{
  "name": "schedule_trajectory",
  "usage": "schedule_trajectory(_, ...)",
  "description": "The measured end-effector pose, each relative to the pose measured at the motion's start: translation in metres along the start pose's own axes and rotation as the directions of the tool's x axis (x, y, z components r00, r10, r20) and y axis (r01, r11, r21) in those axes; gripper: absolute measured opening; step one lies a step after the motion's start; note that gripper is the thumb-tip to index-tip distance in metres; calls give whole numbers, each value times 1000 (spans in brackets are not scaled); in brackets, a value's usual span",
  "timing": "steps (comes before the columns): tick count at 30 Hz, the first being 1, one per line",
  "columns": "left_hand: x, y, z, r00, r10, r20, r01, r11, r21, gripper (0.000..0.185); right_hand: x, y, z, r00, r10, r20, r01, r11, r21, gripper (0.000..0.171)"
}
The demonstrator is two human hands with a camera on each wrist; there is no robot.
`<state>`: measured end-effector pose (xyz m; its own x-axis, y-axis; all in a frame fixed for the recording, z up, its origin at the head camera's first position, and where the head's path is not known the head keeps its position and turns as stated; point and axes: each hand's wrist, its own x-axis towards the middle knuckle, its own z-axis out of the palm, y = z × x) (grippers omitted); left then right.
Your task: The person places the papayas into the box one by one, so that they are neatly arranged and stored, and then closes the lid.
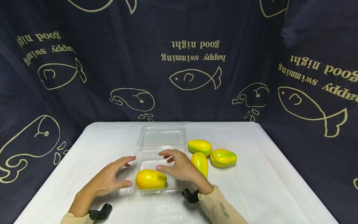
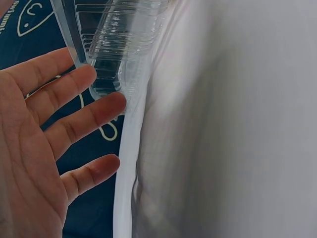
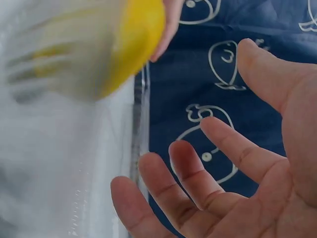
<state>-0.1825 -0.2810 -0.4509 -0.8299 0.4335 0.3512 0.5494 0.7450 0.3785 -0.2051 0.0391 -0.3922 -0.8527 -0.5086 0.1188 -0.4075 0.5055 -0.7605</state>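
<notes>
A clear plastic clamshell box (image 1: pixel 179 188) lies with its lid (image 1: pixel 163 137) tipped back behind it. One yellow-green toy papaya (image 1: pixel 151 179) rests in the front left of its base. My left hand (image 1: pixel 107 179) is at the box's left side, fingers spread and nothing in them. Over the base, my right hand (image 1: pixel 180 166) hovers with loosely bent fingers, its thumb near the papaya's right end. In the right wrist view that palm (image 3: pixel 247 198) is bare, and the papaya (image 3: pixel 141 44) shows beyond the fingers. The left wrist view shows the left fingers (image 2: pixel 106 111) beside the clear plastic.
Three more papayas lie right of the box: one at the back (image 1: pixel 200 147), one farther right (image 1: pixel 223 157) and one near the box (image 1: pixel 200 163), partly behind the right hand. A white cloth covers the table (image 1: pixel 265 186). A dark printed curtain (image 1: pixel 195 102) surrounds it.
</notes>
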Motion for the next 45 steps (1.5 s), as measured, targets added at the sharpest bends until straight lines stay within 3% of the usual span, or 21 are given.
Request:
schedule_trajectory(7,0,1,-1,1000,-9,-1,9,1000,17,85,-2,-1,-16,999,21,-40,-19,999,31,48)
schedule_trajectory(17,0,1,-1,1000,6,-1,-6,1000,8,86,-12,1,-59,987,62,-146,-45,992,116,49)
schedule_trajectory(25,1,1,-1,1000,11,-2,-11,1000,0,88,-18,12,-89,972,21,-235,19,985,170,52)
schedule_trajectory(32,1,1,-1,1000,17,-3,-17,1000,-8,87,-28,25,-116,953,-44,-301,88,987,135,56)
schedule_trajectory(45,0,-1,-1,999,45,-15,-45,999,5,88,-43,66,-153,935,-26,-354,67,992,106,63)
